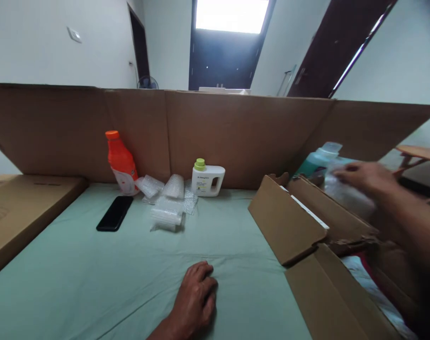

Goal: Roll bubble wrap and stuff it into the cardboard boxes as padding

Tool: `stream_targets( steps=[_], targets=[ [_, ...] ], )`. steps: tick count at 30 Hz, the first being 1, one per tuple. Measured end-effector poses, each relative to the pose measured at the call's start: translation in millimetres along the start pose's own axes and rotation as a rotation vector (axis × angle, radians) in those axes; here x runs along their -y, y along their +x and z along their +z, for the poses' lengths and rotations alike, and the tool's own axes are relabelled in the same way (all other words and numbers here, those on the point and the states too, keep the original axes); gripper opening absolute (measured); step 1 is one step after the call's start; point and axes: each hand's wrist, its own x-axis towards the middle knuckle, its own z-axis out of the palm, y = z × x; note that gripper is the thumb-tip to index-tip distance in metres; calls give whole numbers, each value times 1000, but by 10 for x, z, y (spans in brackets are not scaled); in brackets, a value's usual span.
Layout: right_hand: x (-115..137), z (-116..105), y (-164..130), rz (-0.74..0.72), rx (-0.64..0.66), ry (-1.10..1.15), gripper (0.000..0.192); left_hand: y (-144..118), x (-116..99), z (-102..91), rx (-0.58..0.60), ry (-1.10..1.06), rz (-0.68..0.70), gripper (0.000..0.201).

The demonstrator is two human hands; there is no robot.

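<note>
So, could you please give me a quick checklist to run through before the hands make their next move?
1. Right hand has hold of the bubble-wrapped item: cannot tell, blurred.
2. Left hand free, resting on the green sheet: ok.
3. Cardboard box flaps open: ok.
4. White bottle upright: ok.
5. Orange bottle upright: not ok, it tilts.
6. Black phone apart from both hands: ok.

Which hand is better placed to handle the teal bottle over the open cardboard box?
The right hand. It is already at the teal bottle, above the open cardboard box, though blur hides its grip. The left hand rests flat on the green sheet, apart from the box.
</note>
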Motion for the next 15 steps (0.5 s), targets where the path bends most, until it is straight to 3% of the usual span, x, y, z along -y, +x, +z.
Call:
stream_targets(
  steps=[2,3,5,7,9,10,12,13,15],
  targets=[
    [533,-205,-36,47,-283,22,41,2,-9,-19,0,-26,-11,30],
    [887,-231,-53,22,-364,73,35,0,-14,-25,-2,-33,-17,30],
    [1681,-70,-55,-102,-283,257,23,-8,-25,-33,-13,-34,-24,29],
    [2440,337,-5,-209,-161,319,17,-9,-30,-34,-23,-37,-24,29],
    [3041,829,62,-293,-16,365,8,7,-25,-33,-32,-45,-16,29],
    [3259,1043,83,-325,35,383,6,20,-16,-30,-38,-48,-7,29],
    [3497,1306,80,-372,104,413,21,38,9,-15,-50,-42,22,28],
    [3506,1332,54,-381,123,420,24,34,22,-2,-59,-32,42,28],
    [3305,1169,-44,-367,142,416,22,-17,48,35,-95,4,83,29]
  ],
)
